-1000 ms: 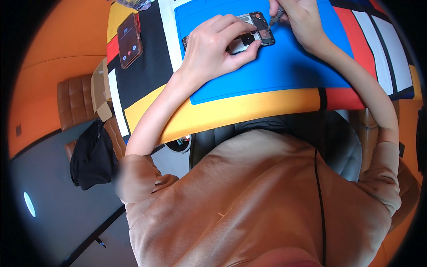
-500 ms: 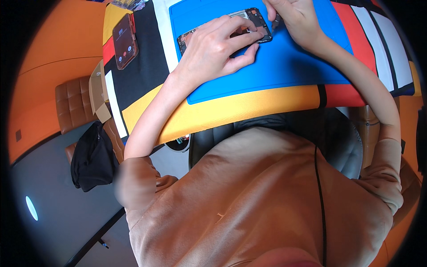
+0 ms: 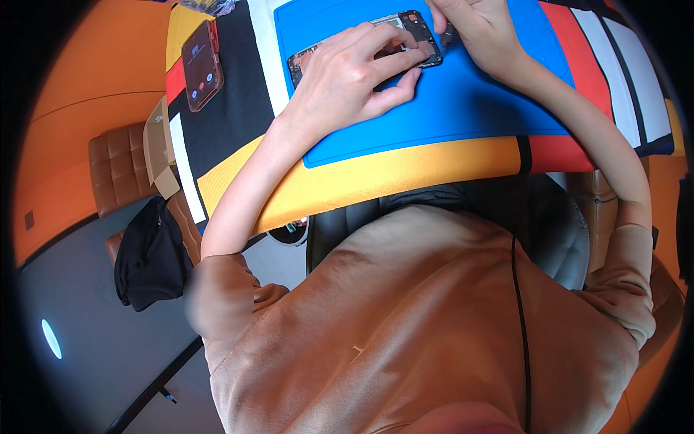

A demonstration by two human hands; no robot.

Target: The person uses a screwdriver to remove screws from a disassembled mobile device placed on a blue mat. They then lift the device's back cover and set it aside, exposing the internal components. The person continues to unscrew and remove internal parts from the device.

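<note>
The left hand (image 3: 347, 78) lies spread over the opened phone (image 3: 418, 27). The right hand (image 3: 483, 32) grips a dark tool (image 3: 449, 35).

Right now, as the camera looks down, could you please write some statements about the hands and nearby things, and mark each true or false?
1. The left hand is over an opened black rectangular phone. True.
2. The right hand holds a slim dark tool. True.
3. The opened phone lies on a red mat. False: it lies on a flat blue mat.
4. A phone in a reddish-brown case is right of the mat. False: that cased phone is to its left.
</note>
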